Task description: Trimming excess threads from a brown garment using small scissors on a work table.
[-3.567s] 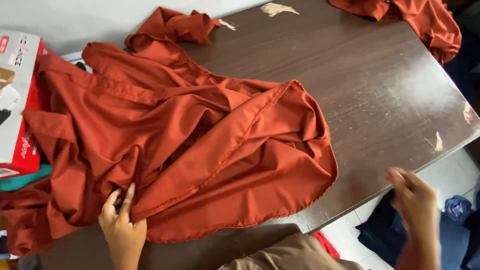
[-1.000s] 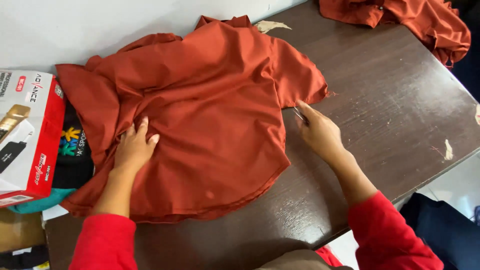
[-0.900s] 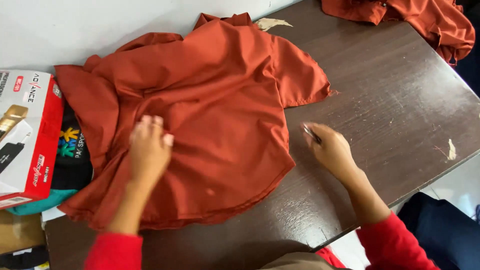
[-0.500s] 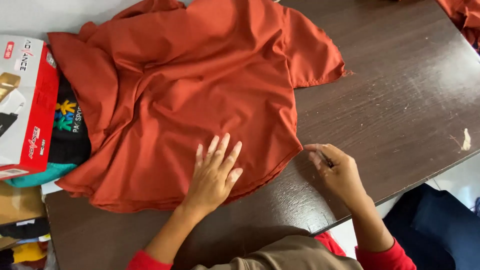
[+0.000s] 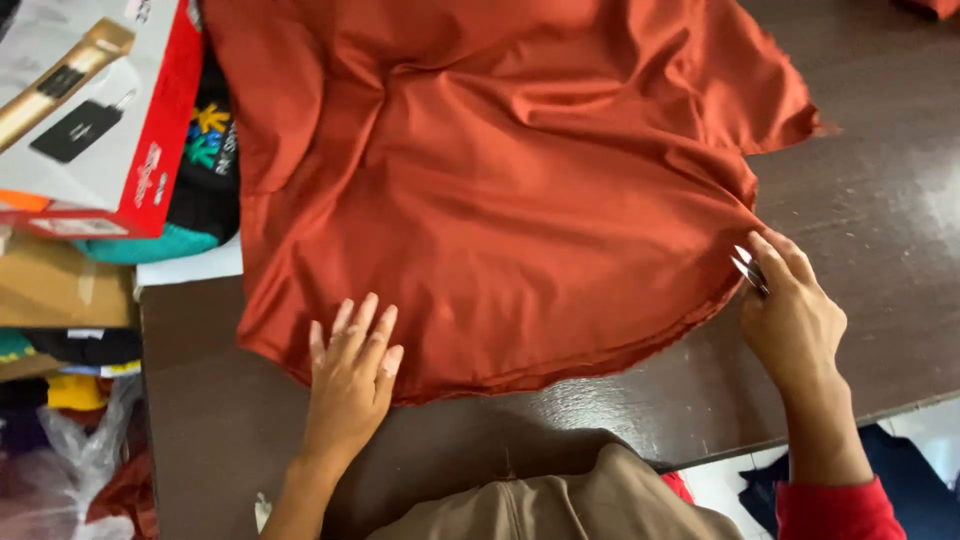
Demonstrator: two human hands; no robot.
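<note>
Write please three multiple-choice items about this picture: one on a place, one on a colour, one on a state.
1. Where does the left hand rest?
A. on the near hem of the rust-orange satin cloth
B. on the box
C. on bare table

2. What colour is the side panel of the printed cardboard box?
A. blue
B. red
C. green

3. How does the right hand stand?
A. flat and empty
B. in a fist on the box
C. holding small metal snips at the cloth's edge

Key: 1 A, the fingers lie spread on the hem. 2 B, the box's side is red. 3 C, metal blades show between the fingers, above the dark wooden table.
</note>
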